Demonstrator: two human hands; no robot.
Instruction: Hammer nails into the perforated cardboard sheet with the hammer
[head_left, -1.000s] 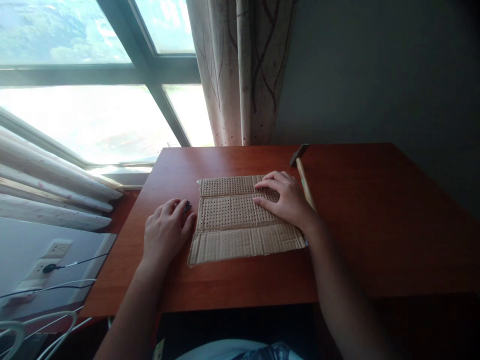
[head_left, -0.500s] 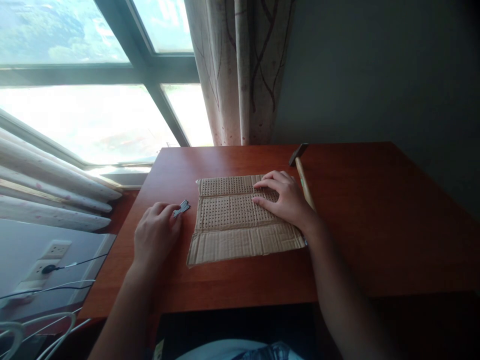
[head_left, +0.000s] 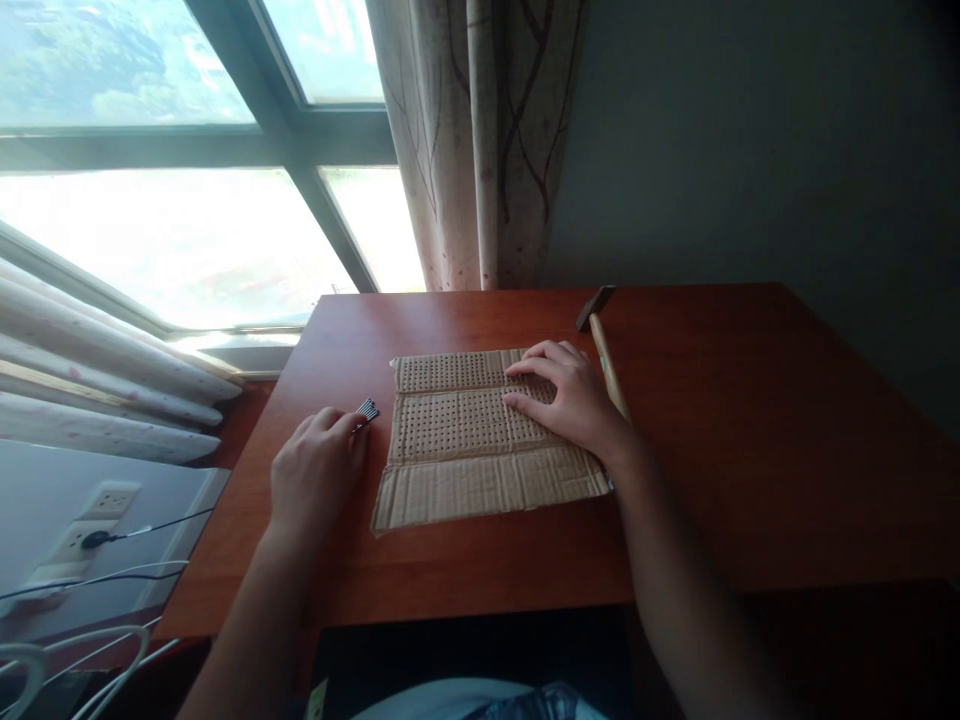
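A flat piece of cardboard (head_left: 450,492) with rows of small punched holes lies on the wooden table. My right hand (head_left: 570,395) rests on its right side, fingers apart and holding nothing. Left of the cardboard is a small bundle of thin metal nails (head_left: 368,409). My left hand (head_left: 319,465) is closed, thumb and fingers pinching the near end of that bundle and hiding part of it. Beyond my right hand lies a hammer (head_left: 609,365), its dark head pointing away and the lower handle hidden behind my wrist.
The reddish-brown table (head_left: 750,430) reaches to the dark wall at the right. A window and a curtain (head_left: 480,150) stand behind it. At the left are a wall socket (head_left: 112,500) with a black plug and white cables (head_left: 112,640) below.
My left hand has shifted slightly right over the nails, covering more of them. The right hand, cardboard and hammer look the same.
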